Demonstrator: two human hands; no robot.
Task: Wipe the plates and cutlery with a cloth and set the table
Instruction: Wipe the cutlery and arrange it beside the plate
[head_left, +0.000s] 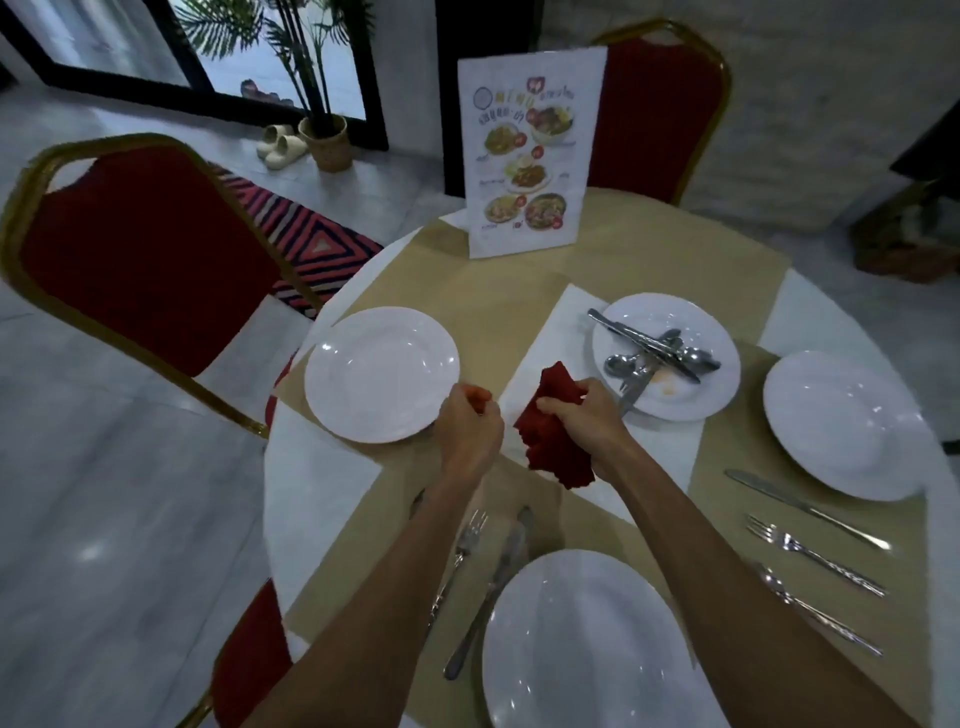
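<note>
Red cloth (550, 447) is bunched up in the right hand (582, 421), fingers wrapped tight round it, hanging over the middle of the table (322, 493). Left hand (467, 431) is curled right at the rim of the left plate (379, 374) with a bit of red peeking out; can't tell if it's gripping anything. Just right of the cloth there's a smeared plate (670, 312) piled with cutlery (654, 347).

Arms (727, 571) outstretched, left hand (470, 423) pinching red scrap (479, 399), right hand (584, 415) gripping cloth (556, 452)
</note>
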